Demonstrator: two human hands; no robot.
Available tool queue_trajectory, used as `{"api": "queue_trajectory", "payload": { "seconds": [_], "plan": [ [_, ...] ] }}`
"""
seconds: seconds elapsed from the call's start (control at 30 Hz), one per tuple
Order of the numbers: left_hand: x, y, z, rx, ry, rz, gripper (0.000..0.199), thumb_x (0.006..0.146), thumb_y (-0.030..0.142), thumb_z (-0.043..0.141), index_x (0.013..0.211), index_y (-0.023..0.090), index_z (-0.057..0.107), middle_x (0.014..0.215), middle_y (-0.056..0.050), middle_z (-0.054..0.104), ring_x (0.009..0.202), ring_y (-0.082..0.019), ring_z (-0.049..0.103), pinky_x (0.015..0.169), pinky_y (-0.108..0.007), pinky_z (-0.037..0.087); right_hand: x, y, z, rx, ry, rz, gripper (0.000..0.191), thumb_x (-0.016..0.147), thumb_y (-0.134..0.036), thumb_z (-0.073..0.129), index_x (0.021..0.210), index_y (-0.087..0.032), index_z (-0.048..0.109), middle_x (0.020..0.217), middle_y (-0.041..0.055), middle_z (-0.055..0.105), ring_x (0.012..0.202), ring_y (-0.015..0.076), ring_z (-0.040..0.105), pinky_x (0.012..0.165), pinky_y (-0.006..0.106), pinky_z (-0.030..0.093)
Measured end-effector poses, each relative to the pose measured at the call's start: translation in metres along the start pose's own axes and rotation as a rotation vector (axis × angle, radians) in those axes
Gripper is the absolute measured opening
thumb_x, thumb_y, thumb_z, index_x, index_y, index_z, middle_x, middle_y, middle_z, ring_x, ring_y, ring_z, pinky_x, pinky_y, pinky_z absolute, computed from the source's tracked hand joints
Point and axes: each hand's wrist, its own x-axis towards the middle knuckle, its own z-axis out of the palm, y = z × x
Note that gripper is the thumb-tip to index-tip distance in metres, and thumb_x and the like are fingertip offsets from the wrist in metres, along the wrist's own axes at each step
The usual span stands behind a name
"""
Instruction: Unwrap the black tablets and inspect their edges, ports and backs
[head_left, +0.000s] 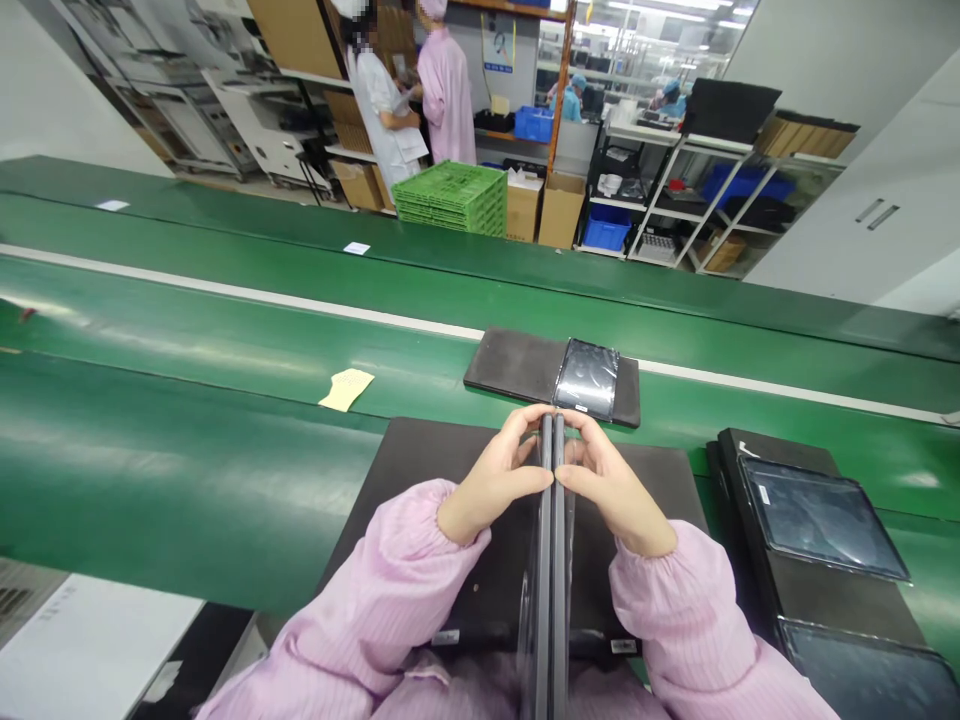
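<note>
Two thin tablet-like panels are held upright side by side, seen edge-on. My left hand (495, 475) grips the left panel (541, 570), thumb on the near part and fingers at the far end. Mirroring it, my right hand (611, 485) is closed on the right panel (559, 570). Their long edges run close together, and clear film shows at the outer sides. Beneath them lies a dark foam mat (427, 470). Two small white labels show along its near edge; what they are stuck to I cannot tell.
Beyond the mat, a tablet panel (589, 378) lies on a dark foam pad (514, 362). More film-covered panels (821, 520) rest on foam at right. Yellow paper (346, 388) lies on the green conveyor (187, 400). Green crates (450, 197) and two people stand behind.
</note>
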Motion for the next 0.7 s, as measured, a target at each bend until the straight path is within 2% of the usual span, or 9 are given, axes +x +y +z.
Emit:
{"api": "queue_trajectory", "payload": {
  "seconds": [0.1, 0.23, 0.37, 0.47, 0.57, 0.7],
  "plan": [
    [-0.002, -0.001, -0.002, 0.005, -0.013, 0.0, 0.06, 0.061, 0.014, 0.062, 0.119, 0.024, 0.052, 0.123, -0.005, 0.049, 0.122, -0.028, 0.04, 0.101, -0.04, 0.034, -0.003, 0.002, -0.002, -0.037, -0.013, -0.024, 0.064, 0.068, -0.026, 0.061, 0.127, -0.023, 0.037, 0.083, -0.0012, 0.053, 0.069, 0.0147, 0.049, 0.063, 0.03, 0.042],
    [-0.001, 0.0, -0.002, 0.027, -0.015, 0.011, 0.058, 0.062, 0.014, 0.063, 0.118, 0.024, 0.053, 0.123, -0.005, 0.049, 0.123, -0.028, 0.039, 0.101, -0.04, 0.035, -0.003, 0.004, -0.003, -0.057, -0.007, -0.047, 0.064, 0.07, -0.026, 0.061, 0.129, -0.022, 0.037, 0.089, 0.0002, 0.055, 0.073, 0.0151, 0.05, 0.066, 0.031, 0.043],
    [-0.001, 0.0, 0.001, 0.055, 0.02, 0.01, 0.059, 0.062, 0.014, 0.062, 0.119, 0.024, 0.052, 0.127, -0.005, 0.047, 0.125, -0.028, 0.038, 0.101, -0.041, 0.035, -0.001, 0.007, -0.002, -0.001, -0.006, -0.073, 0.065, 0.07, -0.027, 0.061, 0.129, -0.02, 0.037, 0.106, 0.0047, 0.057, 0.079, 0.0171, 0.054, 0.073, 0.033, 0.045],
    [-0.002, -0.001, 0.008, 0.073, 0.076, 0.016, 0.061, 0.064, 0.014, 0.059, 0.124, 0.022, 0.049, 0.132, -0.007, 0.044, 0.128, -0.028, 0.037, 0.103, -0.042, 0.035, -0.003, 0.01, 0.001, -0.009, 0.06, -0.107, 0.063, 0.071, -0.028, 0.06, 0.13, -0.022, 0.037, 0.127, 0.0069, 0.049, 0.084, 0.017, 0.055, 0.08, 0.035, 0.046],
    [-0.009, -0.003, 0.017, 0.115, 0.121, 0.065, 0.063, 0.068, 0.017, 0.056, 0.13, 0.021, 0.043, 0.141, -0.008, 0.038, 0.133, -0.026, 0.031, 0.11, -0.041, 0.026, -0.016, 0.015, 0.006, -0.086, 0.137, -0.164, 0.066, 0.075, -0.032, 0.058, 0.136, -0.026, 0.031, 0.141, 0.0068, 0.036, 0.095, 0.0186, 0.054, 0.087, 0.037, 0.045],
    [-0.039, -0.017, 0.032, 0.208, 0.218, 0.16, 0.057, 0.079, 0.025, 0.052, 0.134, 0.021, 0.04, 0.15, -0.005, 0.027, 0.139, -0.024, 0.018, 0.116, -0.038, 0.012, -0.05, 0.034, 0.02, -0.229, 0.184, -0.272, 0.072, 0.081, -0.043, 0.054, 0.142, -0.027, 0.019, 0.147, 0.0076, 0.026, 0.116, 0.0231, 0.046, 0.095, 0.04, 0.043]
  ]
}}
